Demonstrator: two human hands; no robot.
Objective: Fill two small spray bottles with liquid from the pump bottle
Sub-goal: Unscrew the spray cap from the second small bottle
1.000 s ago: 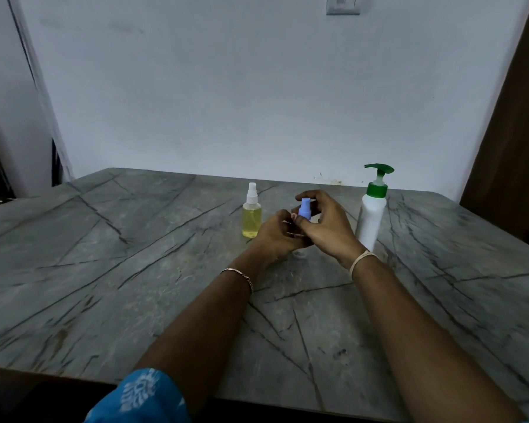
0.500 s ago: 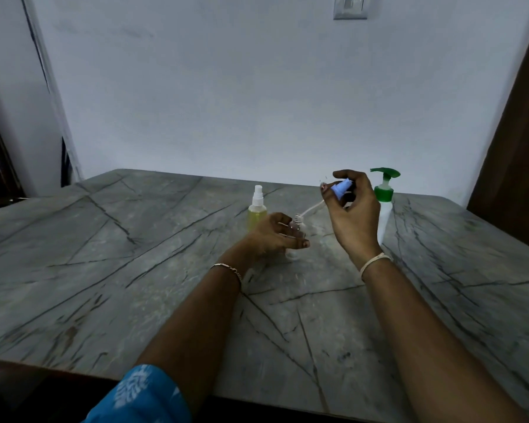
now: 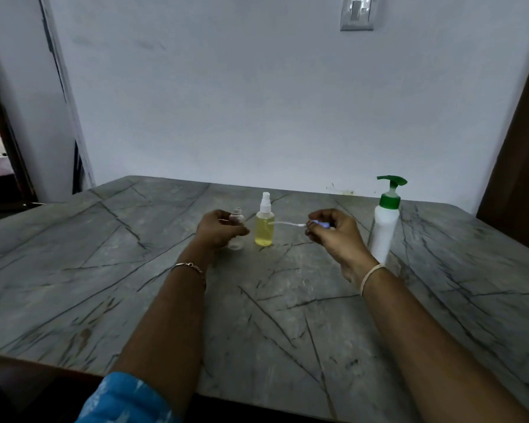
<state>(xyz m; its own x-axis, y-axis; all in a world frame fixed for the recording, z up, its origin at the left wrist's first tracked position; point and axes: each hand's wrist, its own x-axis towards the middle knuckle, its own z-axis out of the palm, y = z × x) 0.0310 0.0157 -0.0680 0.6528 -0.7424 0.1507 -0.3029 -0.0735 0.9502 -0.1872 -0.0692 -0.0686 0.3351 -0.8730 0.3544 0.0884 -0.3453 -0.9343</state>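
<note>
Veined stone table (image 3: 74, 285) is carrying it all: the white pump bottle (image 3: 385, 227) is standing at three o'clock of the right hand (image 3: 336, 236), whose fingers are pinching the blue spray cap (image 3: 319, 223), thin tube pointing to nine o'clock. The left hand (image 3: 219, 230) is curling round the clear threaded bottle (image 3: 236, 215), with the yellow-filled spray bottle (image 3: 264, 228) standing at its three o'clock.

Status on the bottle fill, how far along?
Done: one spray bottle stands capped, holding yellow liquid. In hand: left hand grips the clear bottle, neck open; right hand pinches its blue sprayer. Remaining: filling from the pump bottle, then recapping.
</note>
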